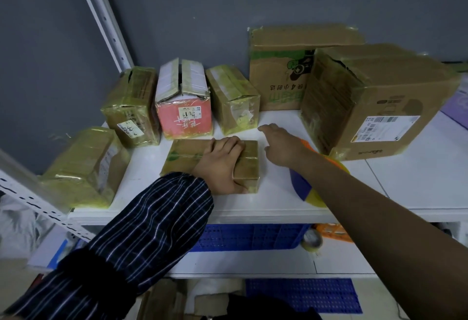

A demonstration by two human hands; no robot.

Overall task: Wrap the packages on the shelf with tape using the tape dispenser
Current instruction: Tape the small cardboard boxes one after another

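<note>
My left hand [220, 165] grips the flat package [182, 157] mid-frame; my right hand [281, 144] reaches forward, fingers loose. Most others look taped; the pink box [184, 117] seems unfinished.

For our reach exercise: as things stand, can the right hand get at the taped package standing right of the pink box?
Probably yes. The right hand is open, its fingertips near the taped package, with only bare white shelf between. The left hand holds the flat package off to the side.
</note>
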